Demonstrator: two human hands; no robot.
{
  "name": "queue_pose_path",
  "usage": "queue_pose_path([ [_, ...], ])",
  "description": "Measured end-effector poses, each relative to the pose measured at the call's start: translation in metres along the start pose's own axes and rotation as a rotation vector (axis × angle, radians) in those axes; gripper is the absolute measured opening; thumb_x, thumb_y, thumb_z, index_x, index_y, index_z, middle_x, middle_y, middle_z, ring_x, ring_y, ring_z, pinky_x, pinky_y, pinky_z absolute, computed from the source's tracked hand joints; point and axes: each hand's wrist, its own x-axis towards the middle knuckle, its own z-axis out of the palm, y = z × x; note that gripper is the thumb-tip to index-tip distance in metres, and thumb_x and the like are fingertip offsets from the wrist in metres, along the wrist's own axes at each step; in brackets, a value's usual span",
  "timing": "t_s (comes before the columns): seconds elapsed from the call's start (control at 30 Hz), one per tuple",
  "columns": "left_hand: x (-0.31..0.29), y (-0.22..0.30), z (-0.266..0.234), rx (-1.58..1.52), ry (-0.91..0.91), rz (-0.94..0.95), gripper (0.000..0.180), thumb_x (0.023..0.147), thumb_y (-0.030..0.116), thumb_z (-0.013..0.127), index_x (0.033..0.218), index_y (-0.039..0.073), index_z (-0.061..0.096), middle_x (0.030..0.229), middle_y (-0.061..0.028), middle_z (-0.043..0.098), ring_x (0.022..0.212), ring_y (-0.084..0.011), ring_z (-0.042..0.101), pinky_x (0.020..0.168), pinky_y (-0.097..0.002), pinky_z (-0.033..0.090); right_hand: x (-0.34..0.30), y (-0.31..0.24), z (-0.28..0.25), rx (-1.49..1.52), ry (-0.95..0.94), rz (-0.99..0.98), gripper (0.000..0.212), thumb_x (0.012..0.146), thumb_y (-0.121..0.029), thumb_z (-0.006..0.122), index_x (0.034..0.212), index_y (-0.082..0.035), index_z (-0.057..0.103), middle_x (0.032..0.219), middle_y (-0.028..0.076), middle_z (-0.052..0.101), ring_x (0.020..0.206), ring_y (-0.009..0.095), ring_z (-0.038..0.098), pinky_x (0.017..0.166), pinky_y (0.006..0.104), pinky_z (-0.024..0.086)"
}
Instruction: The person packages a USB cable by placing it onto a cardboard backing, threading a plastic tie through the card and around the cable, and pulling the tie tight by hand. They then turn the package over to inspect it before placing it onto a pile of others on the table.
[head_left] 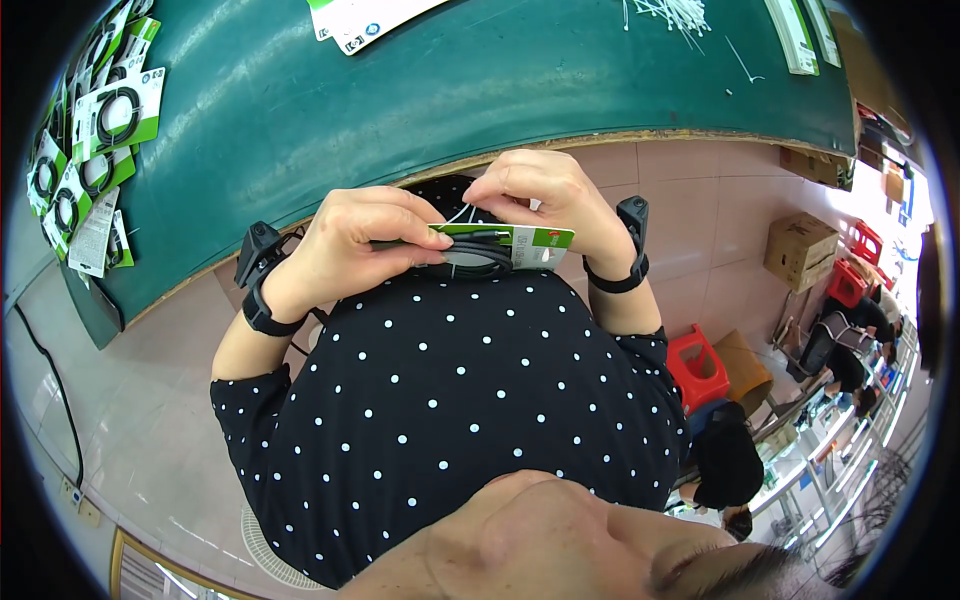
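Note:
Close to my body, just off the table's near edge, my left hand (pixel 375 230) grips a coiled black cable (pixel 478 256) against its green and white backing card (pixel 540 247). Thumb and fingers pinch the coil at its left end. A thin white cable tie (pixel 463 213) loops up from behind the card. My right hand (pixel 535 190) has its fingertips pinched together on that tie, above the card's upper edge. The back of the card is hidden from view.
The green table (pixel 400 100) spans ahead. Many carded cables (pixel 115 115) pile at its far left. Blank-looking cards (pixel 365 20) lie at the back, loose white cable ties (pixel 670 15) and card stacks (pixel 792 35) at the right. A red stool (pixel 697 368), cardboard box (pixel 800 250) and other people are right.

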Motion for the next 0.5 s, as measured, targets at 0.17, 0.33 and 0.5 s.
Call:
queue_pose_path([
  [0.17,0.0027,-0.0026,-0.0022,-0.011,-0.012,-0.003,0.021,0.069,-0.003,0.080,0.086,0.007,0.073,0.090,-0.0062,0.062,0.077,-0.0151,0.060,0.061,-0.0259,0.049,0.0069,-0.0001,0.0011,0.029,0.058,-0.078,0.017,0.077,0.000,0.072,0.092,-0.007,0.070,0.084,0.005,0.066,0.070,0.019,0.062,0.056,0.0278,0.048],
  [0.33,0.0015,-0.0036,-0.0011,0.050,-0.013,0.026,0.021,0.068,-0.001,0.082,0.085,0.008,0.074,0.088,-0.0042,0.058,0.073,-0.0132,0.057,0.057,-0.0252,0.046,0.0025,0.0009,-0.0008,-0.071,0.044,-0.037,0.020,0.075,0.002,0.071,0.092,-0.008,0.070,0.081,0.005,0.062,0.067,0.019,0.060,0.055,0.0288,0.047],
  [0.5,0.0027,-0.0047,-0.0011,0.074,-0.011,0.062,0.017,0.069,0.003,0.082,0.080,0.006,0.070,0.087,-0.0033,0.060,0.066,-0.0128,0.059,0.053,-0.0245,0.046,0.0003,0.0031,0.0004,-0.120,0.045,-0.063,0.020,0.074,0.003,0.071,0.091,-0.009,0.071,0.077,0.004,0.059,0.065,0.019,0.059,0.054,0.0292,0.046],
])
